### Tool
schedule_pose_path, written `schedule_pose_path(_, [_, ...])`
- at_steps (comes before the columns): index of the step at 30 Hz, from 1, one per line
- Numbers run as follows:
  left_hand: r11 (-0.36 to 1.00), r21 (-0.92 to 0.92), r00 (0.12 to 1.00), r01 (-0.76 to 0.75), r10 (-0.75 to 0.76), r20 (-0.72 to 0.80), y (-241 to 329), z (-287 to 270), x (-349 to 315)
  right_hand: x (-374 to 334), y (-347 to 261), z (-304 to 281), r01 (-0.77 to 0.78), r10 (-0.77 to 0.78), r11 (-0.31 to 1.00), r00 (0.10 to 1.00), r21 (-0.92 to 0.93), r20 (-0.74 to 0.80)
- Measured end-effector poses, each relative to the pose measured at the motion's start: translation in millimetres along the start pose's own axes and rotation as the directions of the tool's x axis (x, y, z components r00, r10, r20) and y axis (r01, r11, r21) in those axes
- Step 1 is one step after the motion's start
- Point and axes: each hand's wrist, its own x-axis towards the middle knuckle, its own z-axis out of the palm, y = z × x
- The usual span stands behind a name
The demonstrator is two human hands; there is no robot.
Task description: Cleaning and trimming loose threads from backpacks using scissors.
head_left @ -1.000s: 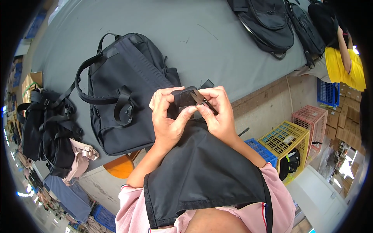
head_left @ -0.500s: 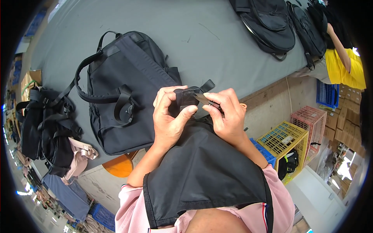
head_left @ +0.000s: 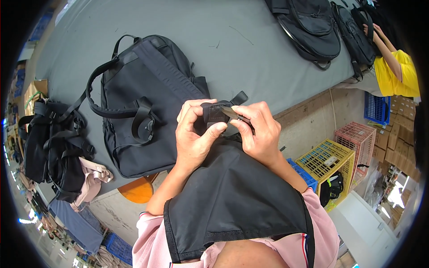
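Note:
A black backpack (head_left: pixel 129 80) lies on the grey-covered table, its straps spread over it. My left hand (head_left: pixel 193 136) is closed on a black strap end (head_left: pixel 216 117) near the backpack's right edge, thumb below and fingers above. In my right hand (head_left: pixel 262 132) is a pair of thread snips (head_left: pixel 230 112), pinched between thumb and fingers. The pointed metal tips rest against or just over the strap end; contact cannot be made out exactly. A short webbing tab (head_left: pixel 240 97) sticks out beyond it. My fingers hide most of the snips' handle.
More black bags (head_left: pixel 53 147) and a pale pink bag (head_left: pixel 94 178) sit at the table's left edge. Further backpacks (head_left: pixel 313 31) lie at the far right, near a person in a yellow shirt (head_left: pixel 395 73). Yellow (head_left: pixel 328 156) and pink crates (head_left: pixel 355 138) stand right of the table.
The snips in my right hand have shifted slightly left, their tips further over the strap end. My left hand stays put. The co-worker's arms have moved at a far bag.

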Motion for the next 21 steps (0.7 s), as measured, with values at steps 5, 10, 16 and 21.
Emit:
schedule_pose_path(5, [0.999,0.034,1.000,-0.021,0.021,-0.004,-3,-1,-2,4,-3,-3,0.073,-0.074,0.990,0.997,-0.123,0.004])
schedule_pose_path(10, [0.996,0.089,1.000,-0.007,0.005,0.023,-4,-2,-3,4,-4,-6,0.087,-0.082,0.984,0.996,-0.157,0.037])
schedule_pose_path(16, [0.971,0.207,0.992,-0.118,0.127,-0.027,16,-6,-7,-6,0,-14,-0.271,0.281,0.829,0.958,0.489,0.053])
schedule_pose_path(21, [0.851,0.438,0.890,-0.290,0.408,-0.204,43,-11,-14,7,3,-13,-0.515,0.505,0.378,0.811,0.769,0.294])
